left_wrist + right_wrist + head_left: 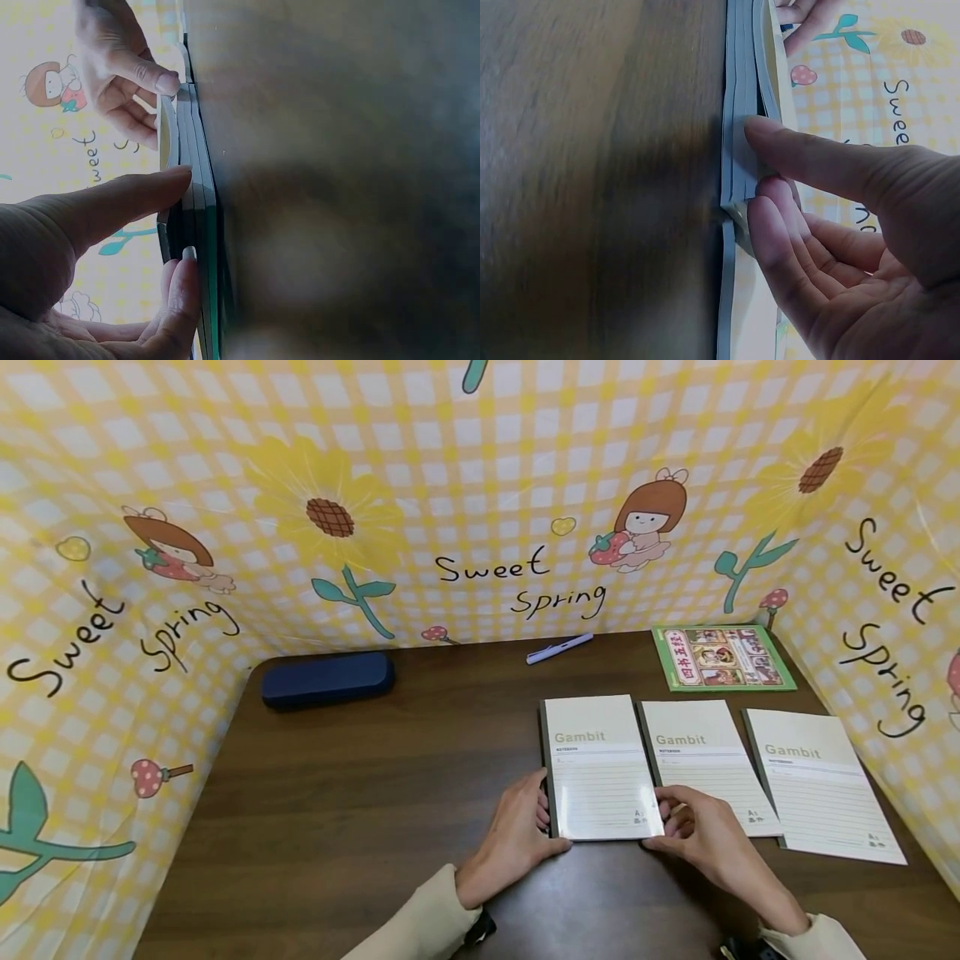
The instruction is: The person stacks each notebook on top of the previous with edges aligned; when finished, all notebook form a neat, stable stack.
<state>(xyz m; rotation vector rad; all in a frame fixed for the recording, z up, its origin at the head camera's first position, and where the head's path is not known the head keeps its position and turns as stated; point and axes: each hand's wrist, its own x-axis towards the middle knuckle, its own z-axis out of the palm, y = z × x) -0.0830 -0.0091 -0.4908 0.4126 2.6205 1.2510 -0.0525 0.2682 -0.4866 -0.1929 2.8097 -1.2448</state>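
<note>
A notebook stack [600,768] is grasped at its near corners by the left hand [515,827] and right hand [705,833]; another notebook [701,756] is seen beside it.

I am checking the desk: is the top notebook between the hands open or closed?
Closed: the top notebook shows its printed front cover, with no spread pages visible.

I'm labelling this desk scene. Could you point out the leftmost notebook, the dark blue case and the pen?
Leftmost notebook [602,770]: head view, middle of its front cover.
Dark blue case [327,679]: head view, middle of its top.
Pen [560,648]: head view, midway along its length.
</note>
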